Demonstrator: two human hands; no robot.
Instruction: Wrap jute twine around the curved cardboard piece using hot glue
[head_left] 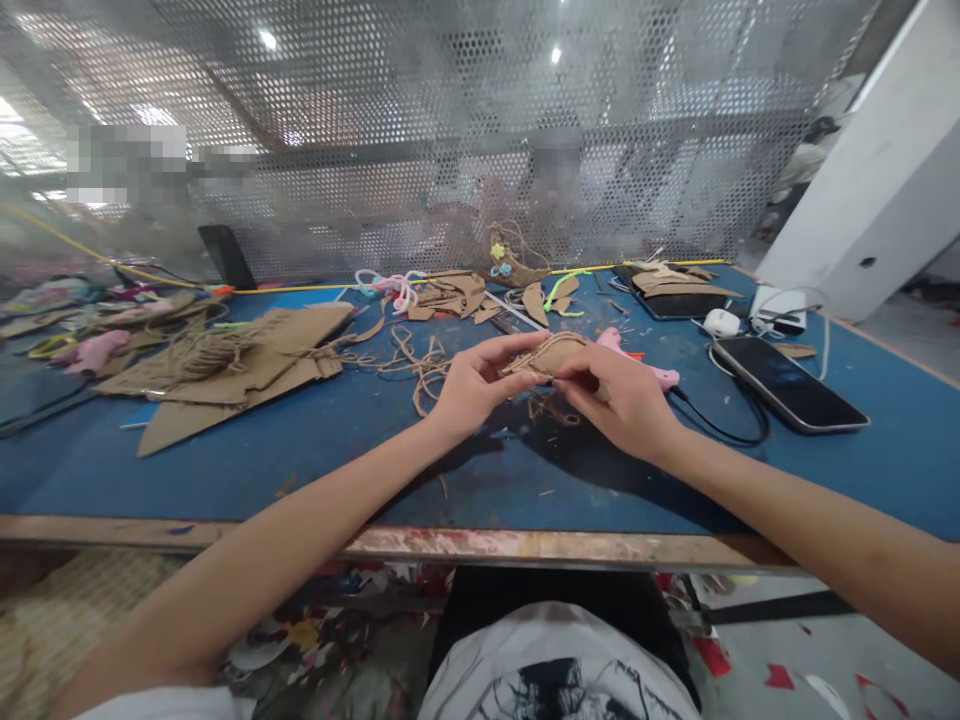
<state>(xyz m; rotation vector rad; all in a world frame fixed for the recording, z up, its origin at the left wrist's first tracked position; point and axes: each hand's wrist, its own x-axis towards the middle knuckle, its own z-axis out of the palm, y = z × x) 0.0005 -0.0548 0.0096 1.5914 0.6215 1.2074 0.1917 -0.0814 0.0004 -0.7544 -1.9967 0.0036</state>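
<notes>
Between my two hands, just above the table, is a small piece of brown cardboard (pixel 559 352) with twine along its edge. My left hand (pixel 480 385) grips its left end between thumb and fingers. At its right lower edge the fingertips of my right hand (pixel 619 395) are pinched together on the same piece. Loose twine (pixel 420 365) lies in loops left of my hands, and a short curl of it hangs or lies below the piece. A pink glue gun (pixel 667 377) rests partly hidden behind my right hand.
Cardboard sheets (pixel 300 340) carry a ball of twine (pixel 206 355) on the left, near another pink glue gun (pixel 101 352). A phone (pixel 791 382), cables and a white charger (pixel 721 322) lie right. Behind stand a decorated cardboard crescent (pixel 517 265) and a perforated metal screen (pixel 420 130).
</notes>
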